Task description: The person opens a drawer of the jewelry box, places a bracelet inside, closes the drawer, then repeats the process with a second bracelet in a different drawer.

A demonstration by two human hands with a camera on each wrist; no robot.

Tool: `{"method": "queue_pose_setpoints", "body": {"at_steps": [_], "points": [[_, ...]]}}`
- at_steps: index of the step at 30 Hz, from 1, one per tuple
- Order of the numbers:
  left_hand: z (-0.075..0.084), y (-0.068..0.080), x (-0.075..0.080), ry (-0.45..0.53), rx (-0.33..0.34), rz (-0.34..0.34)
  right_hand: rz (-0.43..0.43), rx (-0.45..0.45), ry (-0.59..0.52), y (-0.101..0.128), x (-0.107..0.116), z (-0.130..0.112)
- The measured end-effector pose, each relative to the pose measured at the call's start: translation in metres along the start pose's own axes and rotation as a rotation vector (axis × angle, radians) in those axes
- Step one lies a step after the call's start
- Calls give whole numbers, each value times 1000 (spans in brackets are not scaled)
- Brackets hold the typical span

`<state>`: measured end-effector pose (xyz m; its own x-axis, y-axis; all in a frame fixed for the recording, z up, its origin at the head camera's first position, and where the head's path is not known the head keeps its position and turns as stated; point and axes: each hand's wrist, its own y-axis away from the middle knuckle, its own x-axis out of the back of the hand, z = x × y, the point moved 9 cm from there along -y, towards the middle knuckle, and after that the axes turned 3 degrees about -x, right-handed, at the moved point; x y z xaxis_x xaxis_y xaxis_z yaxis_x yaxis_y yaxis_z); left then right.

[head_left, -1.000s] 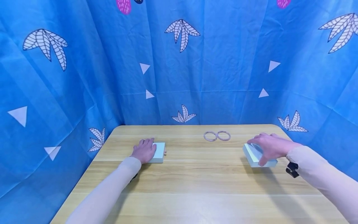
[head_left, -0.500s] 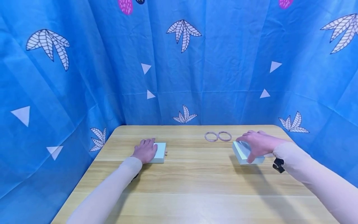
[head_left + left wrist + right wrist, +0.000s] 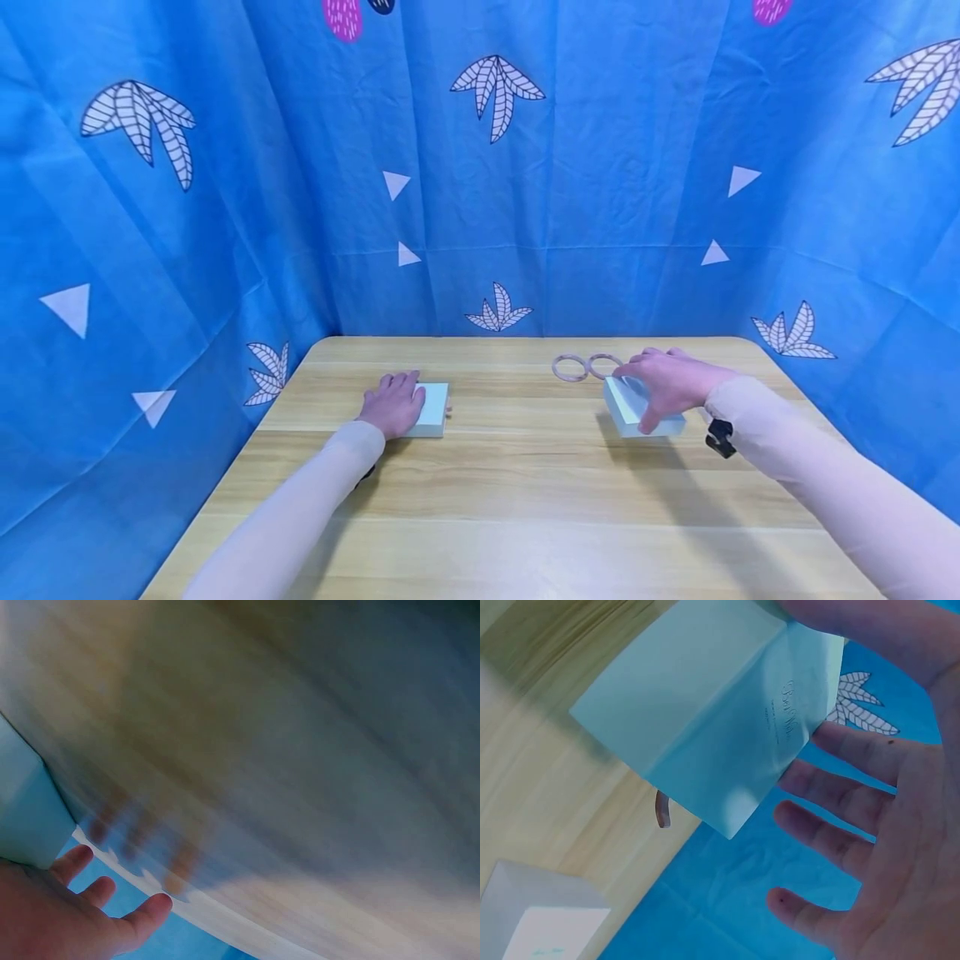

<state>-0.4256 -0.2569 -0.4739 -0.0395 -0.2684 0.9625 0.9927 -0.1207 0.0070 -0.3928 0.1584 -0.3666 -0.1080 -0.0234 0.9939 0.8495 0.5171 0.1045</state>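
A pale mint box (image 3: 433,408) lies on the wooden table at left, under my left hand (image 3: 392,407). That hand rests palm down over the box's left part, and its straight fingers (image 3: 150,913) show past the box edge in the left wrist view. My right hand (image 3: 663,383) grips a second mint box (image 3: 712,712) between thumb and fingers, tilted and raised above the table. Small lettering and a brown strip show on it in the right wrist view. Just beyond it sit two thin bangles (image 3: 570,367), the right one partly hidden by the hand and box.
Wooden tabletop (image 3: 510,500) stretches between the hands and toward me. Blue patterned cloth (image 3: 480,208) stands along the far edge and both sides. A small pinkish tab (image 3: 448,408) sticks out at the left box's right side.
My right hand has carried its box leftward, to beside the bangles, where it now covers part of the right one. My left hand and its box have stayed in place.
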Motion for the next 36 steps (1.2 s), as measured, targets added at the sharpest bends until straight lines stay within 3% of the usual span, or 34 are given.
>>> {"method": "queue_pose_setpoints", "body": {"at_steps": [36], "points": [[1, 2, 1, -1, 12, 8, -28, 45, -17, -58, -19, -50]]}}
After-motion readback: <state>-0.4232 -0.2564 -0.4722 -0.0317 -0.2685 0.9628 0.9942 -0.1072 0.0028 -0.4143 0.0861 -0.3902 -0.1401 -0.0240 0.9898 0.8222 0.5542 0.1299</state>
